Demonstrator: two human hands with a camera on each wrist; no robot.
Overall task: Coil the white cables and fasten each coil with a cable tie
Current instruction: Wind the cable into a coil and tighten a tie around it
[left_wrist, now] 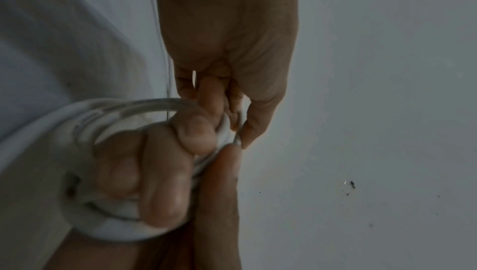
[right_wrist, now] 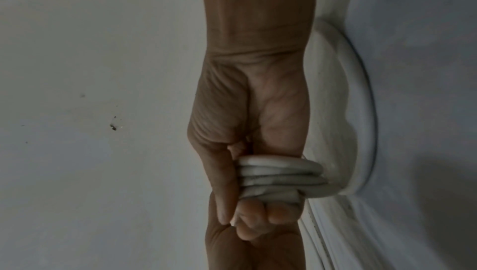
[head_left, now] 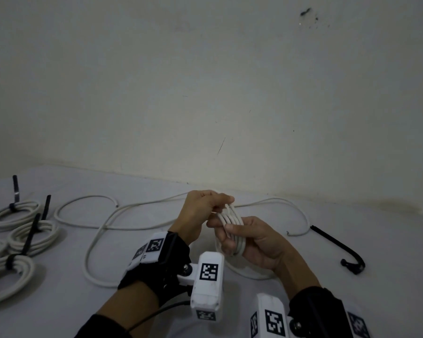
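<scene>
My right hand [head_left: 230, 237] grips a coil of white cable [head_left: 232, 219] of several turns, fingers curled round it above the table. My left hand [head_left: 220, 203] pinches the strand at the coil's top. In the left wrist view the left hand [left_wrist: 237, 131] pinches from above, while the right hand [left_wrist: 160, 172] wraps the coil [left_wrist: 116, 107]. Seen from the right wrist, the right hand [right_wrist: 240, 152] clamps the stacked turns [right_wrist: 278, 178], with left-hand fingers [right_wrist: 258, 219] just beyond. A slack loop [head_left: 244, 272] of cable lies under the right hand.
More loose white cable [head_left: 100, 240] snakes over the white table, reaching right to a free end [head_left: 288, 232]. A loose black cable tie [head_left: 337, 247] lies at the right. Three tied coils [head_left: 34, 235] with black ties sit at the left edge. A wall stands behind.
</scene>
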